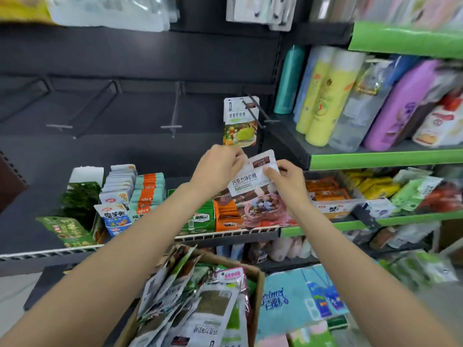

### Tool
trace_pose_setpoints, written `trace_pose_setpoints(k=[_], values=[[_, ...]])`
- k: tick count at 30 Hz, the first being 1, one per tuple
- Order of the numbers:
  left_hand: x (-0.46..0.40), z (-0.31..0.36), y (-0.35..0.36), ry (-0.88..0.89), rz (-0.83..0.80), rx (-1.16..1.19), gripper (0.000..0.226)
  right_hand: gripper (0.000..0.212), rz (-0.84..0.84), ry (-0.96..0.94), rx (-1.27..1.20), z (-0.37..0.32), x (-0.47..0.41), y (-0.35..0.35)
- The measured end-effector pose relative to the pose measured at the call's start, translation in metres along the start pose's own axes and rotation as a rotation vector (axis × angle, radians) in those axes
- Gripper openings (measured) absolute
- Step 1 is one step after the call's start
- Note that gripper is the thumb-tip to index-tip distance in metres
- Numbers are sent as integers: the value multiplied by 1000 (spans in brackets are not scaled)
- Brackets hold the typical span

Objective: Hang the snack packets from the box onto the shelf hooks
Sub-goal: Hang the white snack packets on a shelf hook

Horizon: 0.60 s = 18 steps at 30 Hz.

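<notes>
I hold a white snack packet [260, 191] with a pink picture up in front of the shelf. My left hand [218, 169] pinches its top left corner. My right hand [288, 179] pinches its top right edge. Just above it, a few packets [240, 121] with a green picture hang on a black shelf hook [253, 111]. Two empty hooks [174, 118] [85, 116] stick out from the dark back panel to the left. A cardboard box [258, 291] with several loose packets [200, 301] sits below my arms.
A shelf [225, 235] under the hooks carries display boxes of snacks [140, 194]. To the right, green-edged shelves [385, 157] hold bottles and pouches. Blister packs hang above the hooks. A light blue item [298, 299] lies right of the box.
</notes>
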<state>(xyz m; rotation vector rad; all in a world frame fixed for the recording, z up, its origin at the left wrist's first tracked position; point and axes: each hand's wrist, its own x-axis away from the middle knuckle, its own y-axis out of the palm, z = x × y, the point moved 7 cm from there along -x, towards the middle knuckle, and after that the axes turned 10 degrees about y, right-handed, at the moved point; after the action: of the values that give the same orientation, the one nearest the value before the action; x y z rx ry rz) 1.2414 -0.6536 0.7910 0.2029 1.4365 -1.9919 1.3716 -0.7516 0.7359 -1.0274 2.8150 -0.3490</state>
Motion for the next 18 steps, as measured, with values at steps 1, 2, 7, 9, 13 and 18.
trace_pose_setpoints(k=[1,2,7,9,13,18], values=[[-8,0,1,-11,0,-7,21,19,-16,-22,-25,-4,-5,-2],[-15,0,4,-21,-12,-7,20,18,-24,-55,-36,-9,-11,-4],[-36,-10,6,-111,17,76,15,13,-15,-102,-27,-20,-46,-10],[-38,-21,-11,-156,127,77,16,13,3,-90,-54,-24,-57,-15],[-41,-29,-32,-206,226,-22,17,20,59,-113,-129,-40,-69,-22],[-48,-26,-27,-219,151,-213,21,25,92,-122,-137,-39,-71,-18]])
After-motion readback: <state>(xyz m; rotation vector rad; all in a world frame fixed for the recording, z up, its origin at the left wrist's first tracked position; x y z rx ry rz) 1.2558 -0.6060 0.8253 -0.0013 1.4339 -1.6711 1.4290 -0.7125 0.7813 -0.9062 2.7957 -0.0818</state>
